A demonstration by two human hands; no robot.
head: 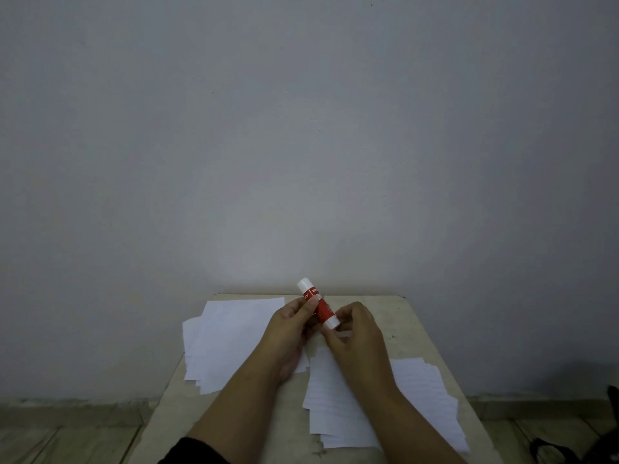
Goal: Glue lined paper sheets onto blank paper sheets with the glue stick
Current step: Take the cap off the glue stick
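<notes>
A red glue stick [318, 304] with white ends is held tilted above the far middle of the small table. My left hand [291, 329] grips its red body with thumb and fingers. My right hand [356, 333] pinches its lower white end. A loose pile of blank paper sheets [231, 339] lies on the left of the table. A loose pile of lined paper sheets [415, 393] lies on the right, partly hidden under my right forearm.
The beige table [408, 323] is narrow and stands against a plain grey wall [301, 145]. Wooden floor [67, 440] shows on both sides. A dark object [569, 447] lies on the floor at the lower right.
</notes>
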